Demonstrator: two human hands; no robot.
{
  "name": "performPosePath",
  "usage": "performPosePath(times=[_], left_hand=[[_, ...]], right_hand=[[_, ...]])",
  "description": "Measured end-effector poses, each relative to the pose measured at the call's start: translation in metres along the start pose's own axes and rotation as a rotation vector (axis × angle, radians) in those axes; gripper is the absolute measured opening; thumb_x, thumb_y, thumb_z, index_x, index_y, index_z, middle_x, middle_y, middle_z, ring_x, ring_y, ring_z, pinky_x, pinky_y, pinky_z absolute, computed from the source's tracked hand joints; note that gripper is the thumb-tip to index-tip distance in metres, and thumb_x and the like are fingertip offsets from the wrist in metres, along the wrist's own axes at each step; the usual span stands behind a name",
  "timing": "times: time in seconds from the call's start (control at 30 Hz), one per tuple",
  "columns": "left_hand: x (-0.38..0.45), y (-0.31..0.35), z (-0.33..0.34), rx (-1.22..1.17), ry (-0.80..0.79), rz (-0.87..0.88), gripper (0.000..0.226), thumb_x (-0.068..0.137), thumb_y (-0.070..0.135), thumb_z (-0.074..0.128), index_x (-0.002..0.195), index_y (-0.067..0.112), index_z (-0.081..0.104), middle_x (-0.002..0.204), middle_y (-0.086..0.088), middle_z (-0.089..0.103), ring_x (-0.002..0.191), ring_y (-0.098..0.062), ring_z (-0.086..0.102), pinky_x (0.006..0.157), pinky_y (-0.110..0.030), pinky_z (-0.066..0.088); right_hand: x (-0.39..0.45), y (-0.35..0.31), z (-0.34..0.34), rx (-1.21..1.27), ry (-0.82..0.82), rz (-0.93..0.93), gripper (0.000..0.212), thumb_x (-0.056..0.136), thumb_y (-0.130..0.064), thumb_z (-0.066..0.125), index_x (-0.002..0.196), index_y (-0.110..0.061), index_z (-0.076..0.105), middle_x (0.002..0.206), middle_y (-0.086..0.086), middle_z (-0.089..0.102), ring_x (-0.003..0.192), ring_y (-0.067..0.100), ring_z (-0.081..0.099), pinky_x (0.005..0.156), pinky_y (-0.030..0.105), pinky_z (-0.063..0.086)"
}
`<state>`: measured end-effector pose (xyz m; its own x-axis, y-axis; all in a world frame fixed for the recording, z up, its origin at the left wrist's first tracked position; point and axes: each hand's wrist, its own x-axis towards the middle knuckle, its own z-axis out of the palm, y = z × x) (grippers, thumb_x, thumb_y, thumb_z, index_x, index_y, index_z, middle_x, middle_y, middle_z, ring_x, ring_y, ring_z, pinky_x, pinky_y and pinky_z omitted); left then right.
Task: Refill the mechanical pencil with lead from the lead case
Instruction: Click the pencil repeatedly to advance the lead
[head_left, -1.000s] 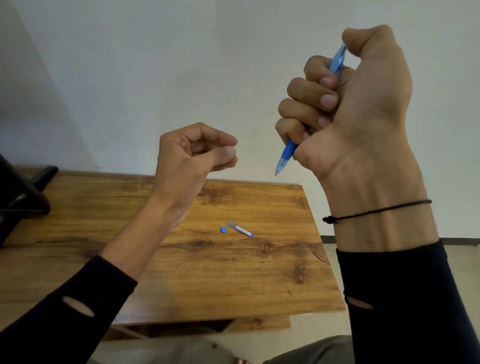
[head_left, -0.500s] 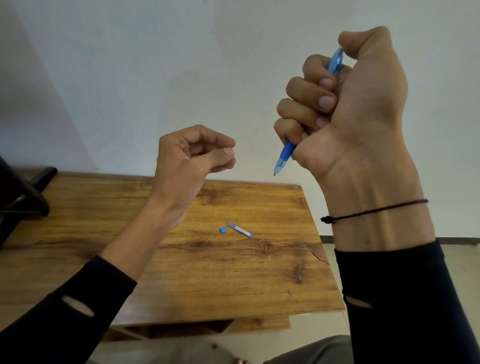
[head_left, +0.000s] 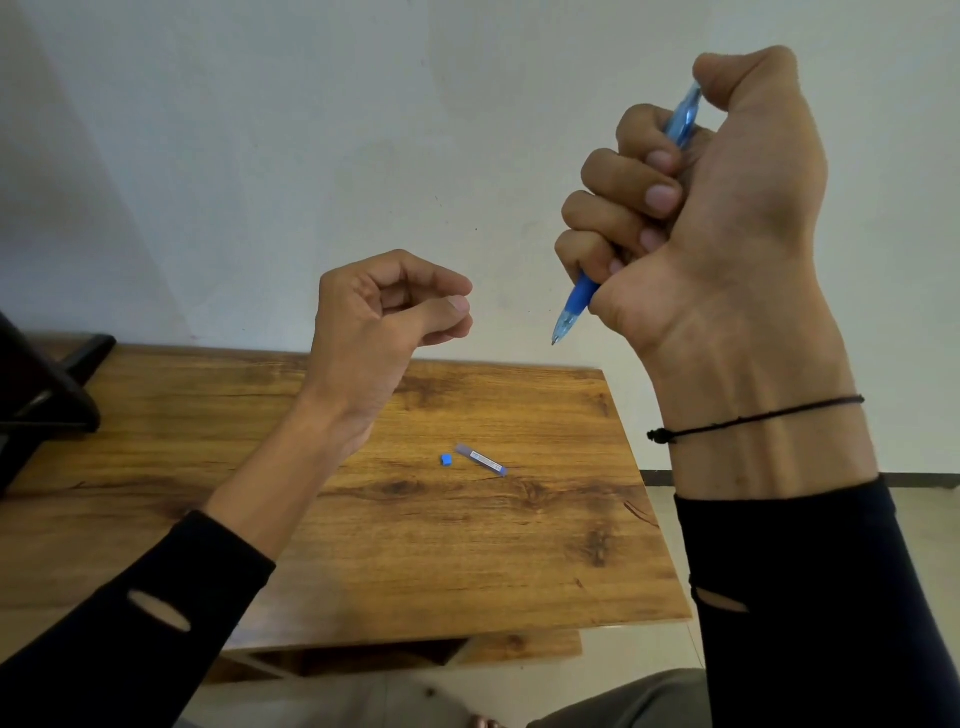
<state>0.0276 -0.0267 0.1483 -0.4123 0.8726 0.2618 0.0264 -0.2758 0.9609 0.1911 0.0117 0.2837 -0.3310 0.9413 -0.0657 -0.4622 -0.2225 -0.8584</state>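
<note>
In the head view, the wooden table serves as the landmark. The right hand is raised high above the table's far right corner, clenched in a fist around the blue mechanical pencil; four fingers wrap the barrel and the thumb presses down on its upper end, with the tip pointing down and left. A thin black cord bracelet circles that wrist above a dark sleeve. The left hand hovers above the table's far middle, well apart from the pencil, its fingers curled with the thumb tip meeting the forefinger; whether a lead is pinched there is too fine to tell. On the tabletop, near its middle, lies the lead case, a slim clear tube resting flat and angled, and just beside its left end, not touching, sits a small blue cap. At the table's far left edge stands a black object, only partly in view.
</note>
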Motion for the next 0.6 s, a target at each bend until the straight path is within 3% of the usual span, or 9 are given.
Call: performPosePath(times=[0.6], left_hand=[[-0.0001, -0.0017, -0.0007, 0.004, -0.006, 0.008, 0.013, 0.089, -0.001, 0.076, 0.092, 0.011, 0.081, 0.071, 0.001, 0.076, 0.074, -0.019, 0.078, 0.085, -0.036, 0.067]], right_hand=[[0.0002, -0.0019, -0.0019, 0.017, 0.003, -0.014, 0.049, 0.104, -0.041, 0.036, 0.061, -0.02, 0.027, 0.055, -0.005, 0.016, 0.049, 0.014, 0.008, 0.048, 0.029, 0.012]])
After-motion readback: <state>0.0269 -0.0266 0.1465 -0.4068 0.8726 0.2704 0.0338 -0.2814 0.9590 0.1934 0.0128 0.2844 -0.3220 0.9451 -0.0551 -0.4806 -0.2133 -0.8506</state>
